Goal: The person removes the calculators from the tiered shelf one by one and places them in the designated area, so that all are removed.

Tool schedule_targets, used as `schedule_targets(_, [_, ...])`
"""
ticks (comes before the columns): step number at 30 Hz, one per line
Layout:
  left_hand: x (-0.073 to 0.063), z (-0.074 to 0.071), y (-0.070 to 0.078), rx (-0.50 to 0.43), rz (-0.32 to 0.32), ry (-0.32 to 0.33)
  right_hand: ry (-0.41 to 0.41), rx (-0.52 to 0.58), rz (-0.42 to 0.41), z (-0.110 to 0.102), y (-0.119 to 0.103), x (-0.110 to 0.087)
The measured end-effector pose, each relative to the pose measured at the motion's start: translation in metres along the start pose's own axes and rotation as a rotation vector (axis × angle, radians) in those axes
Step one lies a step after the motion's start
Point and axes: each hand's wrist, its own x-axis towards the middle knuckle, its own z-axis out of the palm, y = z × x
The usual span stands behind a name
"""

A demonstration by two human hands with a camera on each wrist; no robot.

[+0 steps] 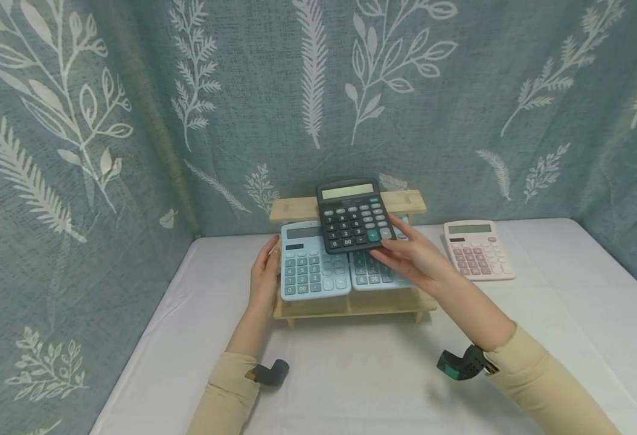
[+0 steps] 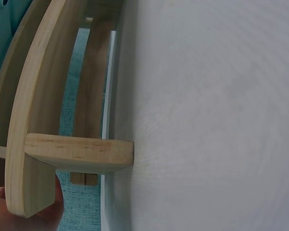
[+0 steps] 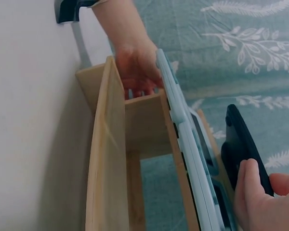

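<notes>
My right hand pinches a black calculator by its lower right corner, thumb over the keys and fingers beneath. Tilted face-up, it overlaps two light blue calculators in the head view. The left blue calculator and the right blue calculator lean side by side on a wooden stand. The black calculator covers part of both. My left hand grips the stand's left end beside the blue calculator. In the right wrist view, the black calculator is apart from the blue ones.
A pink calculator lies on the white table to the right of the stand. Behind the table hangs a blue-green curtain with white leaf patterns. The stand's top rail stands close to it.
</notes>
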Motion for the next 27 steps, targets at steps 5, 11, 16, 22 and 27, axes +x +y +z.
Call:
schedule_targets(5, [0.011,-0.002,-0.017,-0.013,0.006,0.01,-0.007,-0.021,-0.009,-0.006,-0.001,-0.004])
schedule_targets(11, [0.012,-0.002,-0.02,0.006,0.023,0.018,-0.01,-0.046,-0.023,-0.014,-0.003,-0.011])
schedule_targets(16, [0.013,-0.002,-0.021,0.021,0.029,0.03,-0.032,-0.063,-0.035,-0.02,-0.005,-0.02])
schedule_targets(22, [0.012,-0.001,-0.02,0.029,0.03,0.038,-0.039,-0.058,-0.035,-0.027,-0.009,-0.031])
schedule_targets(27, [0.012,-0.001,-0.02,0.029,0.025,0.035,-0.037,-0.051,-0.048,-0.034,-0.013,-0.041])
